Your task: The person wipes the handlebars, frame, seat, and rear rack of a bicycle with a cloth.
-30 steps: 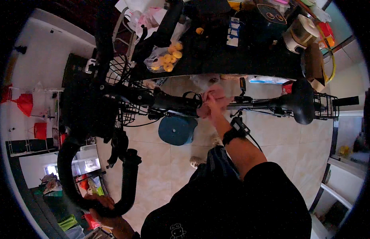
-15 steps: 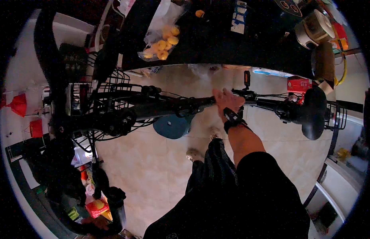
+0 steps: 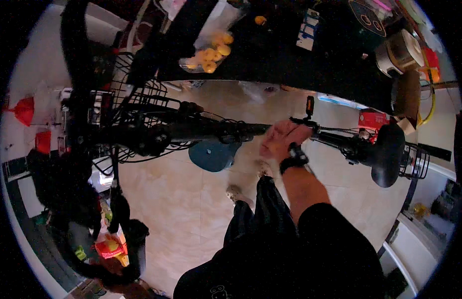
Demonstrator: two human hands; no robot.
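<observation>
A black bicycle with a front wire basket [image 3: 136,94] and a dark saddle [image 3: 388,154] stretches across the view. My right hand [image 3: 286,138], with a black watch on the wrist, is closed around the bicycle frame [image 3: 191,132] close to the crank and pedal [image 3: 309,105]. At the lower left, my left hand [image 3: 109,274] is dim beside the end of the curved handlebar [image 3: 134,254]. It appears wrapped round the bar, though its fingers are mostly lost in shadow.
A black counter [image 3: 271,55] runs behind the bicycle, bearing a bag of yellow fruit [image 3: 213,54] and a pot [image 3: 400,52]. A blue-grey stool [image 3: 214,153] stands under the frame. Red packages [image 3: 110,247] lie at lower left; a red box [image 3: 373,118] sits under the counter.
My right hand has turned and settled more fully over the frame, with its wrist rotated. The handlebar end has shifted slightly left and up in view. The whole view has tilted a little.
</observation>
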